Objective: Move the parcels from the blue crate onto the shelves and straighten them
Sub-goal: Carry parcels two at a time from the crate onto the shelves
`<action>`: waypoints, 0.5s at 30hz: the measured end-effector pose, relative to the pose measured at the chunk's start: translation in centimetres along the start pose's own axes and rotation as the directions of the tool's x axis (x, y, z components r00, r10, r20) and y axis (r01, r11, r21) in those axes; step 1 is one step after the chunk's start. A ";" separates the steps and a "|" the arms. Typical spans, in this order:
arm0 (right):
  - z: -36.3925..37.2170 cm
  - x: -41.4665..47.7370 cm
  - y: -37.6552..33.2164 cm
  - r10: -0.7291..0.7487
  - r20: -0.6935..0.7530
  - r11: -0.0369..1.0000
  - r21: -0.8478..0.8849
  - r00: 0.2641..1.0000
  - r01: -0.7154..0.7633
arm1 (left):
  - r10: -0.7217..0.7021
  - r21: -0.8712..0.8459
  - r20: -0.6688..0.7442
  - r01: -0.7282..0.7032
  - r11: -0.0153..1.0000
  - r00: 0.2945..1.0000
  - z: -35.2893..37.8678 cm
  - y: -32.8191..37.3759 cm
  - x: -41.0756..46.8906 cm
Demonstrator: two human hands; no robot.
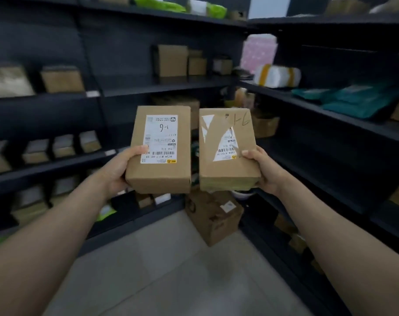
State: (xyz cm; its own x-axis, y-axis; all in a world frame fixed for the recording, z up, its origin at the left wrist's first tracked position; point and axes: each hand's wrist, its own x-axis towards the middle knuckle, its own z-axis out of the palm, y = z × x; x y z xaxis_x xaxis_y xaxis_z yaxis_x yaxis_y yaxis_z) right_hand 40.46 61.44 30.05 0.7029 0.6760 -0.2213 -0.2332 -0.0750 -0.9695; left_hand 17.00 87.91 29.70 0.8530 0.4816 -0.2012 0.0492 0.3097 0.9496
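gripping one brown parcel each, left hand (116, 172) holds labelled box (161, 149), right hand (265, 172) taped box (228, 149).

both held boxes marked "1-6": left box (160, 149), right box (227, 148).

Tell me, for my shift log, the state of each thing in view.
Left parcel: in the air, gripped by the left hand, label whole.
Right parcel: in the air, gripped by the right hand, label torn.
Floor box: closed, resting on the floor.
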 end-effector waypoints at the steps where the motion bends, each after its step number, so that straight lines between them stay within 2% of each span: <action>1: 0.9 1.3 0.1 -0.007 0.024 1.000 0.007 1.000 0.007 | -0.009 0.022 -0.047 0.010 1.000 0.999 -0.8 0.2 -0.6; 7: 9.1 8.4 -2.2 -0.005 0.304 0.998 -0.060 0.953 0.025 | 0.102 0.049 -0.281 -0.091 0.995 0.954 -5.8 2.1 -5.2; 15: 21.0 13.2 -6.3 0.002 0.548 0.995 -0.084 0.836 0.052 | 0.161 0.032 -0.563 -0.173 0.984 0.811 -10.5 4.1 -11.1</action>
State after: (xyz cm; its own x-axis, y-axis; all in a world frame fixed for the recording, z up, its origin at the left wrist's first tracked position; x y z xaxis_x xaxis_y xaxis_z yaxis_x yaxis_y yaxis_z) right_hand 37.09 86.26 35.43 0.2186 0.9671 -0.1298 -0.1390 -0.1008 -0.9851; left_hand 2.26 92.38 33.31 0.4071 0.9018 -0.1453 -0.0827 0.1948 0.9773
